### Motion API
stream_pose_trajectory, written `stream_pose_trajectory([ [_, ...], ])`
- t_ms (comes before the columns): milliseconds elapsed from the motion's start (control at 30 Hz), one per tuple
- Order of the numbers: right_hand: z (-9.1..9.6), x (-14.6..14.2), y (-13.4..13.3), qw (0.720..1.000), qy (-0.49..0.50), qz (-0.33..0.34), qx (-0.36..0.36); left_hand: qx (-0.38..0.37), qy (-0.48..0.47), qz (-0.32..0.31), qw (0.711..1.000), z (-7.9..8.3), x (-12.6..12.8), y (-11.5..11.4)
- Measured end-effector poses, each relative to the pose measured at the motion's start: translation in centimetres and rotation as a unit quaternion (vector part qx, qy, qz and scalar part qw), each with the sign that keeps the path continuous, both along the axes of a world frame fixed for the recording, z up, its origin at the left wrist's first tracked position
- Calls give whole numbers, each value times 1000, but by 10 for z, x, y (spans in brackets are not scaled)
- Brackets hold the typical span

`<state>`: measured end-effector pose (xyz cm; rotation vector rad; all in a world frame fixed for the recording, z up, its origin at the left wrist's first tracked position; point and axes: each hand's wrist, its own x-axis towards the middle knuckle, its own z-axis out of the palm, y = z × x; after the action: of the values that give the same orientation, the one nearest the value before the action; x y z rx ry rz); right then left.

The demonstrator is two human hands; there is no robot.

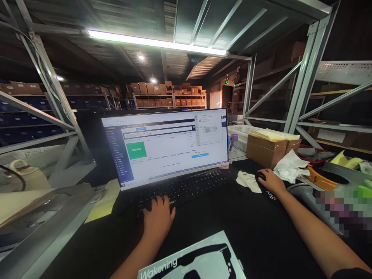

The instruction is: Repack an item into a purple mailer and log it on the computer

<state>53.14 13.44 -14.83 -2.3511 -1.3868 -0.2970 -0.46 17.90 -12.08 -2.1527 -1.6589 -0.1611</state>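
My left hand (158, 217) rests on the left part of a black keyboard (193, 186), its fingers spread over the keys. Farther right, my right hand (273, 181) is wrapped over a black computer mouse (260, 176) on the dark mat. Behind the keyboard stands a lit monitor (171, 161) showing a web page with a green block and a small chat-like window. Close to me, between my forearms, lies a white box (200, 257) printed "Wakening", cut off by the bottom edge of the view.
Crumpled tissue (249, 181) lies beside the mouse. A cardboard box (263, 149) of papers, a purple-topped bottle (233, 142), a roll of orange tape (325, 177) and a grey scanner-like device (305, 195) are at right. Yellow paper (105, 201) lies left. Metal racks (308, 77) frame the desk.
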Motion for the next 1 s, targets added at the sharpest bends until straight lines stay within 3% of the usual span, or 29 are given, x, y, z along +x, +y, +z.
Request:
stream_pose_trajectory([
  [367,-6,7,2,1000,-14,2,5,-8,-10,-3,1000,2,1,0],
  [667,-19,12,9,987,-148,9,62,-17,-24,-3,1000,5,2,-3],
  [1000,-5,-1,3,998,-57,-15,28,-8,-41,-13,999,7,0,-3],
])
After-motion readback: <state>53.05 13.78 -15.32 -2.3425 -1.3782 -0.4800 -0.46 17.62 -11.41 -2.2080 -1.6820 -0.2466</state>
